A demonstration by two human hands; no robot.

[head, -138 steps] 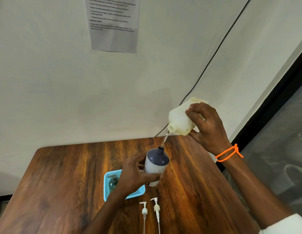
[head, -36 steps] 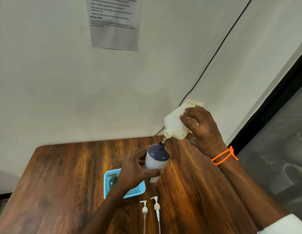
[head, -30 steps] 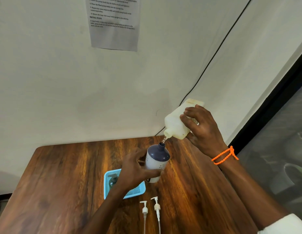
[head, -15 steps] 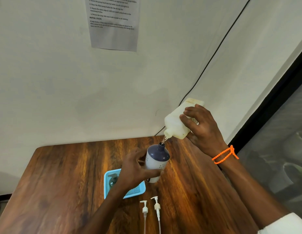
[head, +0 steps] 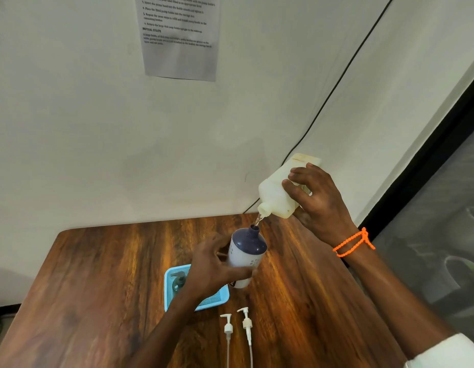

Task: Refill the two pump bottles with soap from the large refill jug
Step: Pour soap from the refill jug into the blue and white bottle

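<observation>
My right hand [head: 316,201] grips the cream refill jug [head: 277,193], tipped spout-down, and a thin stream of soap runs from its spout into the open neck of a white pump bottle with a dark blue top [head: 247,254]. My left hand [head: 213,266] holds that bottle above the wooden table [head: 98,288], tilted slightly toward the jug. A second bottle [head: 178,282], greenish with a pump on it, lies in the light blue basket [head: 212,300], partly hidden by my left forearm. Two white pump heads [head: 237,328] lie on the table near the front.
The table stands against a white wall with a printed sheet [head: 179,35] taped to it. A black cable [head: 336,86] runs down the wall to the table's back right corner. A dark window frame [head: 427,160] borders the right side.
Since the oldest frame the jug has come down closer to the bottle's neck, so the stream is shorter. Over the last second both hands have held nearly still while pouring.
</observation>
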